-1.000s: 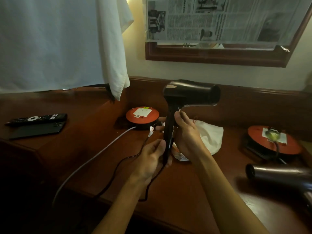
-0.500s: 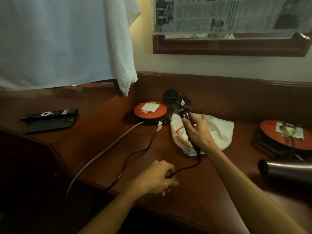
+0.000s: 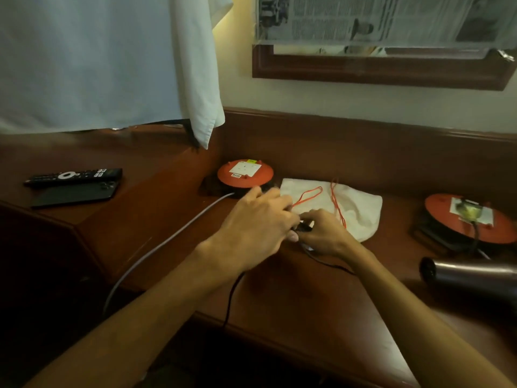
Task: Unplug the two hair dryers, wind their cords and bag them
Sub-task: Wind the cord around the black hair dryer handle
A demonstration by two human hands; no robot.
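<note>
My left hand (image 3: 257, 217) and my right hand (image 3: 324, 233) meet at the near end of the white drawstring bag (image 3: 361, 211), which lies on the desk with orange strings across it. Between the fingers of both hands sits a small black piece joined to the black cord (image 3: 230, 292). That cord runs under my wrists and drops over the desk's front edge. The black hair dryer itself is out of sight. A second, dark metallic hair dryer (image 3: 470, 278) lies at the right, its cord plugged into the right orange cord reel (image 3: 447, 222).
A left orange cord reel (image 3: 246, 173) with an empty white socket stands behind my hands, its grey cable (image 3: 167, 242) trailing off the desk. A remote (image 3: 75, 175) and a phone (image 3: 75, 191) lie far left. White cloth (image 3: 112, 60) hangs above.
The black dryer, held upright a second ago, was lowered onto the bag and is now hidden. My left hand moved forward from the cord to join the right hand at the bag.
</note>
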